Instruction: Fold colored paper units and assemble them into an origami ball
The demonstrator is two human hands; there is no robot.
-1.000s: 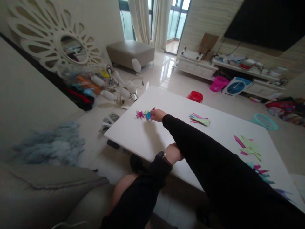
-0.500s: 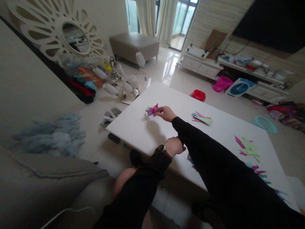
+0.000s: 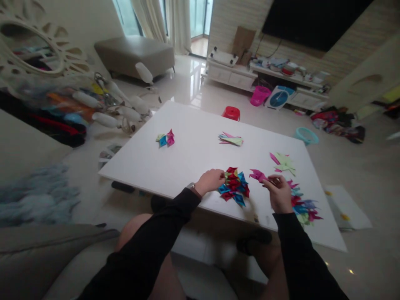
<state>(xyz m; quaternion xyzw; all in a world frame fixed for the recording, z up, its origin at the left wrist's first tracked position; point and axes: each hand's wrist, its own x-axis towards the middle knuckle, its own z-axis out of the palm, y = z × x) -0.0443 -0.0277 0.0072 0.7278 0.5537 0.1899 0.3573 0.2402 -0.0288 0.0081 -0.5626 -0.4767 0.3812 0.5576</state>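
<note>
My right hand (image 3: 279,192) pinches a pink folded paper piece (image 3: 258,175) above the table, near its front edge. My left hand (image 3: 211,182) is closed at the left side of a cluster of folded paper pieces (image 3: 233,186) in red, blue and green, its fingertips on the cluster's edge. Farther left lies a small group of pink, blue and green folded pieces (image 3: 163,140), touched by neither hand. Beyond my right hand are a green and pink folded pile (image 3: 283,162) and a mixed pile (image 3: 304,206), partly hidden by that hand.
The white table (image 3: 187,162) carries a stack of folded paper strips (image 3: 231,139) near its far side. Behind it stand a red stool (image 3: 231,113) and a teal basin (image 3: 306,136). A chandelier with white shades (image 3: 106,120) rests on the floor at left.
My right hand has left the small group on the left, swung to the right and now holds a pink piece. My left hand is at the cluster. The view has turned right.
</note>
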